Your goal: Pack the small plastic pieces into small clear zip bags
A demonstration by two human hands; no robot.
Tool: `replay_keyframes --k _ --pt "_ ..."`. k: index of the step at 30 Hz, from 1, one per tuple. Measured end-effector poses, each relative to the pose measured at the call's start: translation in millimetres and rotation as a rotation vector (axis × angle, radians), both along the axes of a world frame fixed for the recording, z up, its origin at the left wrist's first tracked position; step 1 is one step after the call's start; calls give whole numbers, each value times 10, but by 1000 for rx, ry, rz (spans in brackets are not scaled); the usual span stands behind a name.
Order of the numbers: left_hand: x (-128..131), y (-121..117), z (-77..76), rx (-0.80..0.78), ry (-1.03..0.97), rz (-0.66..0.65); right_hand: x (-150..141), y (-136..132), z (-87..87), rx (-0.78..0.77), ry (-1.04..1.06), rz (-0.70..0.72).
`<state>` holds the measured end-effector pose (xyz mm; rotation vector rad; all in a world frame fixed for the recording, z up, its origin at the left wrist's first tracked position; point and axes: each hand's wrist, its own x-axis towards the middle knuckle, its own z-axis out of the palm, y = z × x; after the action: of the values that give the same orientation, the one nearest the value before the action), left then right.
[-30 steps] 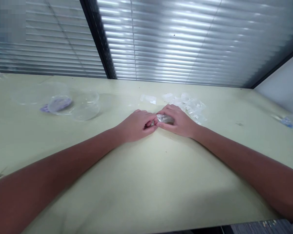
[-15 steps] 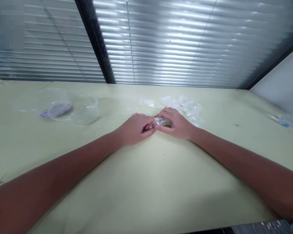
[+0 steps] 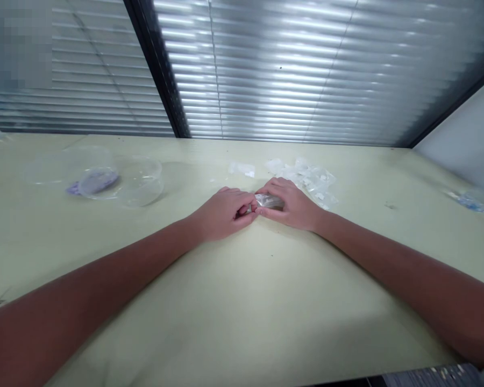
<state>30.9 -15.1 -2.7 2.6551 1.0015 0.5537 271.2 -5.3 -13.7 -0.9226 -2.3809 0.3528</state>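
My left hand [image 3: 228, 212] and my right hand [image 3: 288, 204] meet near the middle of the table, fingertips almost together. Between them lies a small clear plastic packet [image 3: 269, 201], shiny and crinkled. The left fingers are curled closed at its left end. My right hand grips it from the other side, thumb in front and fingers behind. What the packet contains cannot be made out, as the fingers cover part of it. Just behind my right hand is a heap of small clear plastic bags [image 3: 312, 177].
A flat plastic piece [image 3: 242, 169] lies behind my hands. On the left stand clear round containers [image 3: 143, 183] beside a purple-patterned item [image 3: 73, 188]. A clear bag with blue bits [image 3: 474, 201] lies far right. Window blinds [image 3: 266, 70] rise behind the pale table [image 3: 246, 312].
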Motion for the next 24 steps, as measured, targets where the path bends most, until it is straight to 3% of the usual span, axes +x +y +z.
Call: replay_keyframes --k 24 --pt "21 6 16 10 9 -8 15 14 2 -5 -20 -4"
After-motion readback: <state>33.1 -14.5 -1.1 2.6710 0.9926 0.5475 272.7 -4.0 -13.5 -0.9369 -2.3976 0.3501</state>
